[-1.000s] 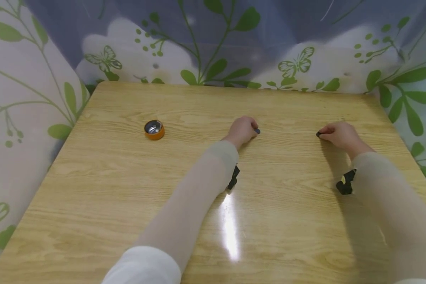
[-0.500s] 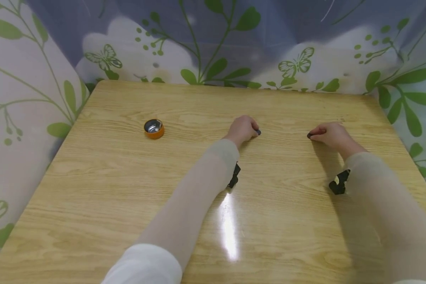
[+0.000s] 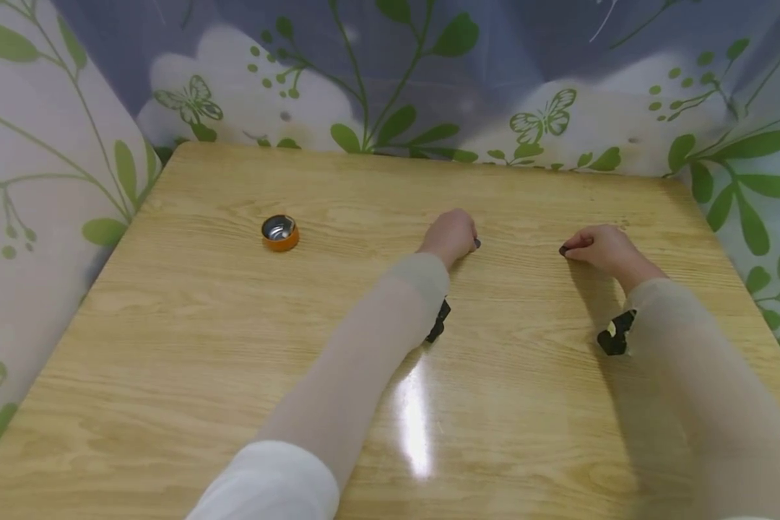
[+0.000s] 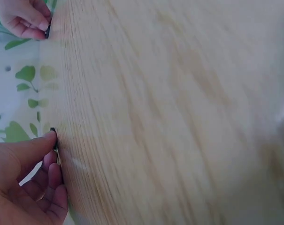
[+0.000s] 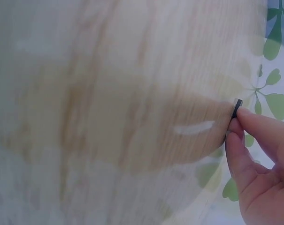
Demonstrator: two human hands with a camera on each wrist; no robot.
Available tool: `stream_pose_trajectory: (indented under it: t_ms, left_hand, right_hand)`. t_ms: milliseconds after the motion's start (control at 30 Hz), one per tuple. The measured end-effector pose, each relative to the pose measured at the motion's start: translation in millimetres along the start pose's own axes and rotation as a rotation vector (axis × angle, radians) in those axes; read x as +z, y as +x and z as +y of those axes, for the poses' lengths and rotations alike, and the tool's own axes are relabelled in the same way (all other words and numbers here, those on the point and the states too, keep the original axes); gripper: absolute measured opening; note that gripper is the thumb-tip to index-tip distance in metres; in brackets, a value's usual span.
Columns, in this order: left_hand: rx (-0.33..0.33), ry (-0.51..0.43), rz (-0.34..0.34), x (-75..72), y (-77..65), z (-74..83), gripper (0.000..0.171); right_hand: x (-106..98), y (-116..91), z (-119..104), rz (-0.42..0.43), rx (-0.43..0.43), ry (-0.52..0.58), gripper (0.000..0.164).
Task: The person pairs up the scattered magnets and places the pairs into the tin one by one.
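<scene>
My left hand (image 3: 451, 232) is over the far middle of the table and pinches a small, flat, dark piece (image 4: 53, 130) between thumb and fingers. Much of that piece is covered by the fingertips. Off to the right, my right hand (image 3: 607, 248) pinches a similar small black piece (image 5: 236, 108), its tip sticking out past the thumb. What exactly the two pieces are, I cannot tell. The hands face each other with a stretch of tabletop between them, fingertips close to the wood. Both pieces are apart.
A small orange cup (image 3: 280, 242) with a shiny metal inside stands at the far left of the wooden table (image 3: 169, 347). A curtain (image 3: 312, 101) with green leaves and butterflies hangs along the back edge and sides. Black wrist cameras (image 3: 614, 334) sit under both forearms.
My right hand has moved left, toward the left hand, with its black piece. The left hand has shifted slightly right and turned, so less of its dark piece shows.
</scene>
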State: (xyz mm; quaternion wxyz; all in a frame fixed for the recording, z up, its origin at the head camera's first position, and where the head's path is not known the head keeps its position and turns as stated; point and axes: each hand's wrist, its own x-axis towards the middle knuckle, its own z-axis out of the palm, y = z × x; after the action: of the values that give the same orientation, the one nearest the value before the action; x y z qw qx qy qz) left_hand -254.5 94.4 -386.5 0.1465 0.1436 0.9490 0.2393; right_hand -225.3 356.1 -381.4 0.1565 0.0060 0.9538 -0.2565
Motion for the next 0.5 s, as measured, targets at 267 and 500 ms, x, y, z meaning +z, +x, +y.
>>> stream_pose_trajectory:
  t_ms: [267,500]
  left_hand:
    - [-0.021,0.046,-0.008,10.5,1.2,22.4,0.008]
    - [-0.039,0.023,0.009,17.5,0.9,33.8,0.024]
  right_hand:
    - [-1,-2,1,0.013,-0.014,-0.004,0.029]
    - [0,0,1,0.026,-0.029,0.006,0.03]
